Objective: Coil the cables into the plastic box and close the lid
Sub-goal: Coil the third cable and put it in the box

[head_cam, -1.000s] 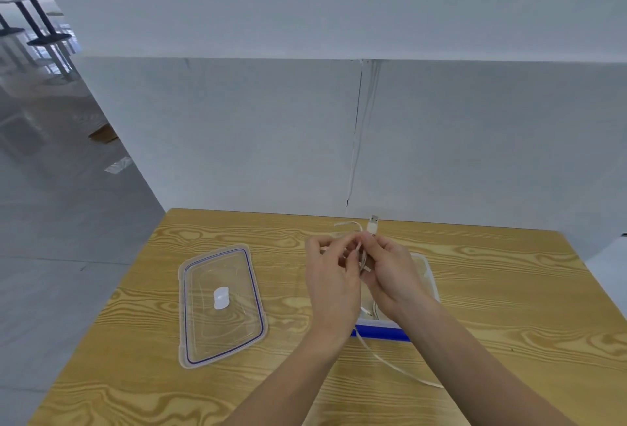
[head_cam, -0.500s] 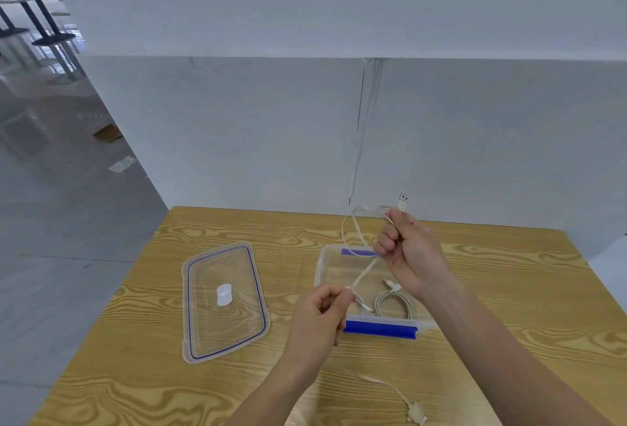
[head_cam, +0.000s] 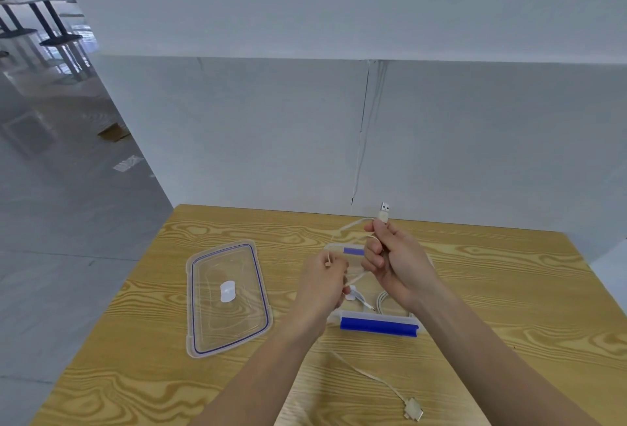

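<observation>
The left hand (head_cam: 324, 281) is coming back up beside the right hand (head_cam: 395, 261), both clamped on the cable (head_cam: 353, 226) above the box (head_cam: 378, 326), so another loop is forming. Its tail is trailing on the counter (head_cam: 509, 290); the lid (head_cam: 225, 295) is lying left of the box.

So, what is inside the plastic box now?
Inside the box lies one coiled white cable. The right hand covers most of the inside, so anything more cannot be seen.

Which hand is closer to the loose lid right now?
Left. The left hand is just right of the lid, pinching the white cable; the right hand is farther right, over the plastic box, gripping the cable below its USB plug.
</observation>
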`<action>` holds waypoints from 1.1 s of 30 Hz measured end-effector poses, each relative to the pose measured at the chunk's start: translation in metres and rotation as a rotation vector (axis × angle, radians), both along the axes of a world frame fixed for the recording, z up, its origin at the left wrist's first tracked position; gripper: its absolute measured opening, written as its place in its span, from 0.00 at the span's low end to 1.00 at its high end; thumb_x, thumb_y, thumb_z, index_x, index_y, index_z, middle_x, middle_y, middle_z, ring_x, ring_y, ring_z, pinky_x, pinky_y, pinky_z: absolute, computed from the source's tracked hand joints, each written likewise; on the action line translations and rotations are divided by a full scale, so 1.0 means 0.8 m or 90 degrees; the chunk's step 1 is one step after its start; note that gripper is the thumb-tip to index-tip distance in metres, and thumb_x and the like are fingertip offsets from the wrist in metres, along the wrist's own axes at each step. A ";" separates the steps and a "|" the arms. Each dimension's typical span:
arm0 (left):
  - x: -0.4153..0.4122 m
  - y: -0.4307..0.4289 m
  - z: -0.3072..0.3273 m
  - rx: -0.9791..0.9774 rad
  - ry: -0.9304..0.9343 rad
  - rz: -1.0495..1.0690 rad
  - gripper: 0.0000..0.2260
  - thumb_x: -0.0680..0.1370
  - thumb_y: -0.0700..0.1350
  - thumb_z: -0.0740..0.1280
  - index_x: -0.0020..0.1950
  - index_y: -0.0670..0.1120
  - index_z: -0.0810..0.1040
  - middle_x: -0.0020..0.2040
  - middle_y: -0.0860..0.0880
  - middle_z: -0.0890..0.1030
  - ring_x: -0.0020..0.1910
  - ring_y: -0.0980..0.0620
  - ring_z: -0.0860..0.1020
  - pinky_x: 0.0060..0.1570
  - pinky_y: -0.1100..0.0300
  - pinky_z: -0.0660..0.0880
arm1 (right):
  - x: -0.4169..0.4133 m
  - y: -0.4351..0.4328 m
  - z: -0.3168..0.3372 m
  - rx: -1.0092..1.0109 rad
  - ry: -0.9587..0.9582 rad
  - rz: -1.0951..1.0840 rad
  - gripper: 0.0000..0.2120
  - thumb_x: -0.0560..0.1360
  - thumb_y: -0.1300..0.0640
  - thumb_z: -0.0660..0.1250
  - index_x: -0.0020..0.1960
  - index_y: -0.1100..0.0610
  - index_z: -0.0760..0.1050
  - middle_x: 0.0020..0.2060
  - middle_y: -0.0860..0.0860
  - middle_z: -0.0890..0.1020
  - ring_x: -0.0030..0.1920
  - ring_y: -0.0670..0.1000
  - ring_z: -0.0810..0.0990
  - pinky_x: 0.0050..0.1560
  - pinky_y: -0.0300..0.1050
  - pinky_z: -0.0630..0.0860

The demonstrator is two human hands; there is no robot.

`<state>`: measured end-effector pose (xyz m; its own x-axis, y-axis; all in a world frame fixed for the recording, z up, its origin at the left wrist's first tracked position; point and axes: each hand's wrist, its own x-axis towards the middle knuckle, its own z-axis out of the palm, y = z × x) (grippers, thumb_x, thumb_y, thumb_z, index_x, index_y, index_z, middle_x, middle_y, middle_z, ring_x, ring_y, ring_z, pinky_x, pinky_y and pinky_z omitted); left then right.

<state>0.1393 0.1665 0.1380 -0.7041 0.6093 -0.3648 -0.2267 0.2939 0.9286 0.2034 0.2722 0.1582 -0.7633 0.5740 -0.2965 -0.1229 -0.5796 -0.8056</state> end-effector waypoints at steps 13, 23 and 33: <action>-0.029 -0.022 -0.012 0.304 -0.405 0.020 0.08 0.72 0.38 0.62 0.33 0.43 0.76 0.35 0.47 0.76 0.29 0.54 0.70 0.21 0.64 0.56 | -0.002 0.010 -0.025 -0.203 0.015 0.005 0.11 0.80 0.58 0.57 0.49 0.64 0.75 0.24 0.51 0.69 0.23 0.46 0.65 0.29 0.39 0.70; -0.043 -0.030 -0.018 0.264 -0.411 -0.041 0.13 0.78 0.48 0.62 0.35 0.45 0.70 0.38 0.48 0.77 0.25 0.57 0.69 0.15 0.68 0.55 | 0.004 0.022 -0.029 -0.157 0.021 0.107 0.14 0.79 0.54 0.59 0.58 0.60 0.77 0.27 0.52 0.73 0.26 0.49 0.72 0.36 0.45 0.78; -0.054 -0.040 -0.013 0.196 -0.356 -0.199 0.11 0.76 0.47 0.62 0.35 0.44 0.72 0.40 0.47 0.76 0.20 0.58 0.62 0.17 0.69 0.51 | 0.013 0.034 -0.030 -0.117 0.092 0.264 0.12 0.78 0.54 0.57 0.48 0.60 0.76 0.29 0.54 0.72 0.27 0.50 0.72 0.30 0.45 0.74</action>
<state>0.0964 0.1346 0.1277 -0.2365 0.8857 -0.3994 -0.6415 0.1664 0.7488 0.2138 0.2991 0.1344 -0.9579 0.1604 -0.2382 0.0452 -0.7349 -0.6767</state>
